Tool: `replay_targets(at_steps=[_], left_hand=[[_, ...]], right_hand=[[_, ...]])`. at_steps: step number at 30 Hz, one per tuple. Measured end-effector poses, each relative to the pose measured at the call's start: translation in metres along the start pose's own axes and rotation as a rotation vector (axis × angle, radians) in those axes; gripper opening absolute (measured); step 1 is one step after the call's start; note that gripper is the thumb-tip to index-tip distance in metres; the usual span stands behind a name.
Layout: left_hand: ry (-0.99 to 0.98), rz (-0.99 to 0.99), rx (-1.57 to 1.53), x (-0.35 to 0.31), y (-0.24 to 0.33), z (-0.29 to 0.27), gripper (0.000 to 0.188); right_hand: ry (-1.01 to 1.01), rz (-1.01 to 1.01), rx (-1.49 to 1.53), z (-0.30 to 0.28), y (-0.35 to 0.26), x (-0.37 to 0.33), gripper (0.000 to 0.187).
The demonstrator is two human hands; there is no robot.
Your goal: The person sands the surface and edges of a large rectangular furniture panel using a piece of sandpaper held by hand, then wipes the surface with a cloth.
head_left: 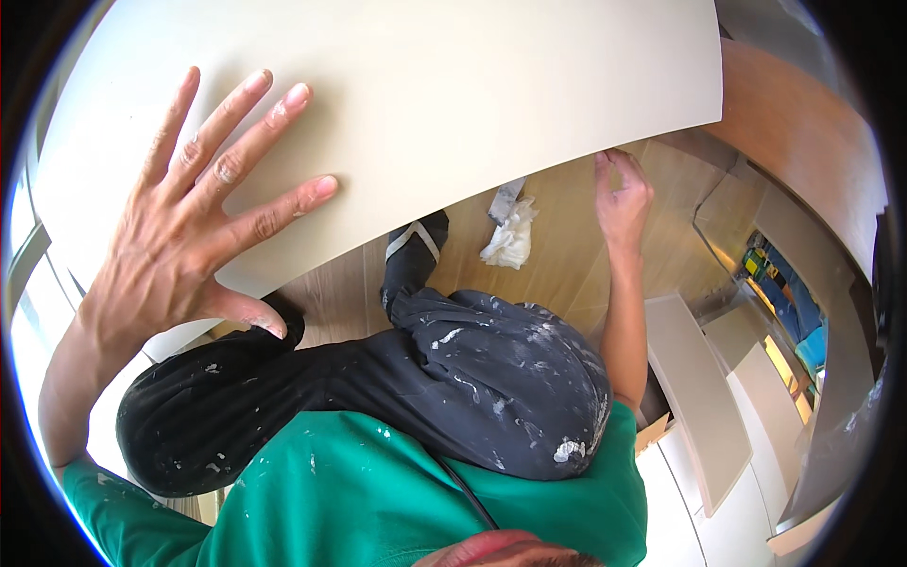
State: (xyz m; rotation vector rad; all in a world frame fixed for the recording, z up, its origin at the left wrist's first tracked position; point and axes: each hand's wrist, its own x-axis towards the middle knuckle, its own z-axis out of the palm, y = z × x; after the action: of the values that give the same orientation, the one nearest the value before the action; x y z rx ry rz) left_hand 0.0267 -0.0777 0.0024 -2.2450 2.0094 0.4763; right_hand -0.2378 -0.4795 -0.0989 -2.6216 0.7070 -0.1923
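A large off-white panel (453,85) with a smooth face spans the top of the view. My left hand (184,208) is spread over its left part, fingers apart and white smears on the fingertips; nothing is held in it. Below the panel's lower right edge, my right hand (624,200) has thumb and fingers pinched together, the tips touching or very near that edge. Whatever lies between those fingertips is hidden or too small to name.
A crumpled white wad (510,236) lies on the wood-look floor (557,260) beside my dark shoe (416,250). Pale boards (699,402) stand at right, near a brown wooden surface (803,132). Colourful items (789,293) fill an opening farther right.
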Motion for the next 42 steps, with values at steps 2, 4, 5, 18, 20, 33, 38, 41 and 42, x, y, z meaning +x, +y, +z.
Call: replay_targets(at_steps=[2,4,5,18,20,33,38,41,42], left_hand=[[0.012,0.001,-0.026,0.007,0.001,-0.001,0.122],[0.013,-0.005,-0.058,0.021,0.004,-0.009,0.123],[0.059,-0.001,-0.072,0.030,0.004,-0.010,0.124],[-0.119,0.042,-0.086,-0.053,-0.002,0.017,0.123],[-0.231,0.072,-0.125,-0.088,0.007,0.028,0.115],[0.326,0.027,0.200,0.122,0.095,0.019,0.087],[0.504,-0.007,0.200,0.219,0.117,0.012,0.079],[0.553,0.041,0.123,0.209,0.104,0.038,0.076],[0.489,0.059,0.142,0.190,0.098,0.039,0.076]], right_hand=[[-0.007,-0.002,0.002,0.002,-0.001,0.004,0.017],[-0.011,-0.022,0.008,0.006,-0.004,0.008,0.017],[-0.010,-0.036,0.007,0.007,-0.006,0.008,0.017],[-0.284,-0.006,-0.030,0.079,0.014,-0.067,0.051],[-0.301,0.026,-0.071,0.104,0.015,-0.086,0.064],[0.036,0.150,0.069,0.164,0.006,-0.118,0.074],[0.067,0.567,0.738,0.131,0.011,-0.098,0.051],[0.247,0.708,1.084,0.101,0.033,-0.083,0.037],[0.312,0.779,1.187,0.085,0.027,-0.076,0.033]])
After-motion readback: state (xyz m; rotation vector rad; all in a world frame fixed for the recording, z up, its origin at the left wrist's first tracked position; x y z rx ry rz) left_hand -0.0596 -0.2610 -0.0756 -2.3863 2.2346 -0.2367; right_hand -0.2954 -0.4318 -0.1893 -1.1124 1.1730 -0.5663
